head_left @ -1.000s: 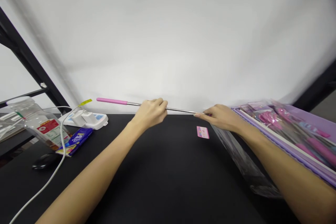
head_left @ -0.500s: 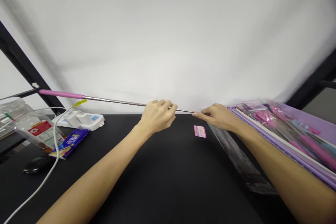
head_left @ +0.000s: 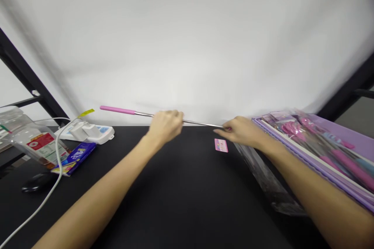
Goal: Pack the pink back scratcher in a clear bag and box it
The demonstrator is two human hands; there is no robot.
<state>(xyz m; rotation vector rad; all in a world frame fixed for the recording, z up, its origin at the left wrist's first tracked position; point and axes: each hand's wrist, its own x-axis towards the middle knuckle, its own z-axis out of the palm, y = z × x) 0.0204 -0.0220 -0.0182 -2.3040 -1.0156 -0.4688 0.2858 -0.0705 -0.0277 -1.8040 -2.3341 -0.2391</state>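
A thin metal telescopic rod [head_left: 201, 124] with a pink grip [head_left: 117, 109] stretches across the back of the black table. Its left end is a little higher than its right. My left hand [head_left: 166, 124] is wrapped round the metal part, just right of the pink grip. At the rod's right end my right hand [head_left: 240, 130] is closed on it; the fingers hide most of that tip. Below and left of my right hand lies a small pink card [head_left: 221, 145]. A clear plastic sleeve [head_left: 265, 179] lies beneath my right forearm.
On the right stands a purple box [head_left: 327, 124] with several pink and blue bagged items. At left are a white power strip [head_left: 102, 134], a blue snack packet [head_left: 78, 157], a clear plastic jar [head_left: 43, 144], a black mouse [head_left: 39, 182] and a white cable [head_left: 46, 202].
The rod has become shorter, its pink grip moving right toward my hands. My left hand has shifted slightly left along it. My right hand remains at the right end.
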